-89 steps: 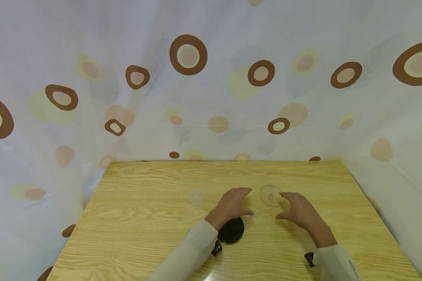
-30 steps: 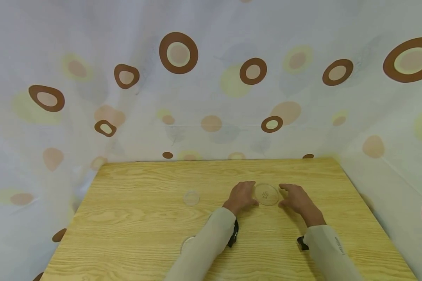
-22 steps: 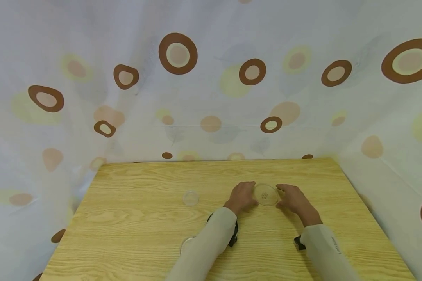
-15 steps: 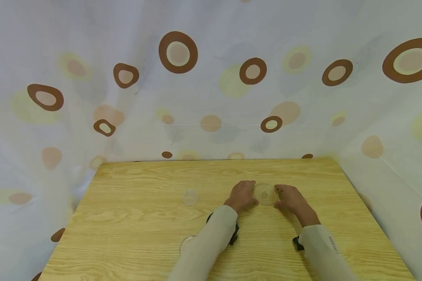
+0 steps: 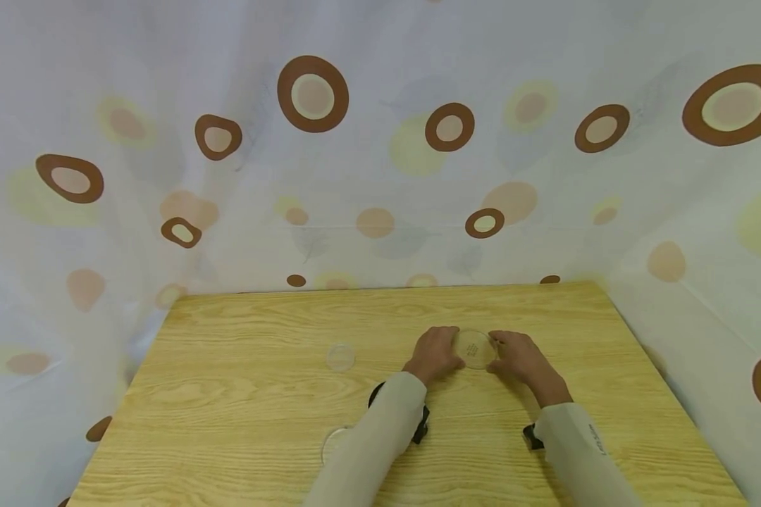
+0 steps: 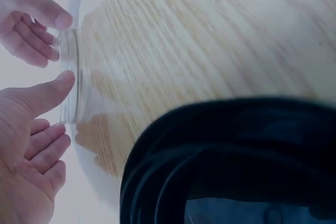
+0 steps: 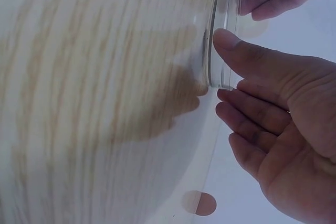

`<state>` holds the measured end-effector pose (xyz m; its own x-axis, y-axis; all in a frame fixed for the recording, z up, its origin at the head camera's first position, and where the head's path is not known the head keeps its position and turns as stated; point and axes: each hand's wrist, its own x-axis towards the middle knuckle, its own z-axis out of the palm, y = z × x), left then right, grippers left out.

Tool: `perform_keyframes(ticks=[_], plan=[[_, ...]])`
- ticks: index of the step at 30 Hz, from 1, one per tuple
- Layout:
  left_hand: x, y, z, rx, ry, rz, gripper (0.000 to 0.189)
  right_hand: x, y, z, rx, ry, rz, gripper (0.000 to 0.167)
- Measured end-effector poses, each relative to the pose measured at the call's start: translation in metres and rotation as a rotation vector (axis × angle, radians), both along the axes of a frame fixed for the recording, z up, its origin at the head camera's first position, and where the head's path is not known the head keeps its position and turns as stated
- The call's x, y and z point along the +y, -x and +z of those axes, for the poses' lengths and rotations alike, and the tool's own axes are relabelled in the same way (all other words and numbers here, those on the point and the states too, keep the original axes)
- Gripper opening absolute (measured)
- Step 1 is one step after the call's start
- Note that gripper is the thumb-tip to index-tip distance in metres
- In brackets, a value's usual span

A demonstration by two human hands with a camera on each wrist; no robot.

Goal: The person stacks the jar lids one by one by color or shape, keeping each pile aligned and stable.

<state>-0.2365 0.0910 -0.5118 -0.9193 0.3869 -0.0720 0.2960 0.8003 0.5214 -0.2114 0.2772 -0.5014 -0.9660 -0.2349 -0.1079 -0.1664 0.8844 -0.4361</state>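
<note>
In the head view a clear round petri dish (image 5: 473, 349) with small dark print on it lies flat on the wooden table, between both hands. My left hand (image 5: 434, 353) holds its left side, thumb at the near edge and fingers at the far edge. On the right side my right hand (image 5: 521, 360) holds it the same way. Seen from the left wrist, the dish (image 6: 70, 93) shows a low glass side wall with the left thumb against it. From the right wrist, the right thumb presses the dish's wall (image 7: 218, 69) and fingertips meet its edge.
A smaller clear disc (image 5: 340, 358) lies left of the hands. Another clear round dish (image 5: 333, 443) is partly under the left sleeve. A black round object (image 5: 375, 396) is mostly hidden by that sleeve; a large black rounded shape (image 6: 231, 129) fills the left wrist view's lower right.
Both hands have come in from apart to the dish's two sides, the right one moving left and the left one right. The left forearm now covers the black round object. The view has shifted slightly.
</note>
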Motion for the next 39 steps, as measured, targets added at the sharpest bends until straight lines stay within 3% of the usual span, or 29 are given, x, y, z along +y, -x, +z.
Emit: perform_keyframes(ticks=[13, 21, 27, 34, 39], plan=[[-0.004, -0.001, 0.003, 0.015, 0.0, -0.026, 0.064, -0.003, -0.002, 0.001, -0.011, -0.004, -0.021, 0.064], [-0.007, 0.0, 0.006, 0.023, 0.024, -0.059, 0.065, -0.003, -0.009, 0.01, -0.025, 0.017, -0.013, 0.066], [-0.012, -0.002, 0.013, 0.057, 0.007, -0.081, 0.066, -0.003, -0.011, 0.014, 0.019, 0.023, 0.002, 0.066], [-0.015, -0.005, 0.023, 0.033, 0.008, -0.096, 0.067, -0.004, -0.017, 0.02, 0.033, 0.031, 0.002, 0.068], [-0.02, -0.008, 0.027, 0.057, 0.015, -0.132, 0.066, -0.006, -0.025, 0.027, 0.042, 0.043, 0.003, 0.067]])
